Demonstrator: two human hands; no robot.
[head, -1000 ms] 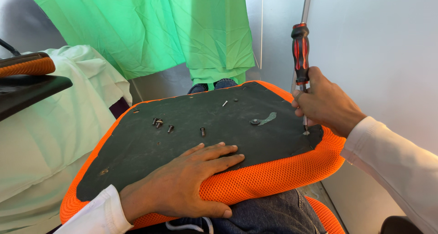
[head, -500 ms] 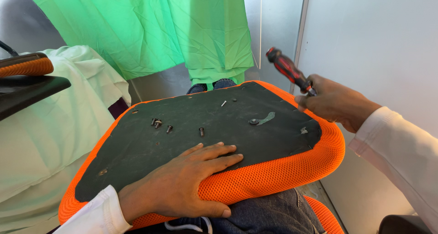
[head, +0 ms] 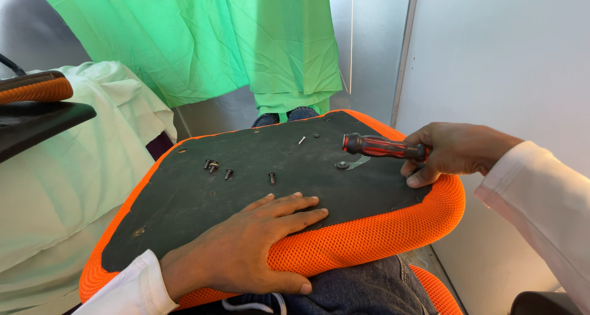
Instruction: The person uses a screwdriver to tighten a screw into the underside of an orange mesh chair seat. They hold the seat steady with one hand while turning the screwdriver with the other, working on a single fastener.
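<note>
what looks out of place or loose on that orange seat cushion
Several loose screws lie scattered on the black underside panel of the orange seat cushion, unfastened. The left hand presses flat on the panel; the right hand holds a red and black screwdriver sideways. Nothing looks broken.

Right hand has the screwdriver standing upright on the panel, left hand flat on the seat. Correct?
Not upright. In the head view the right hand holds the screwdriver lying roughly level above the black panel. The left hand does lie flat on the orange seat.
</note>
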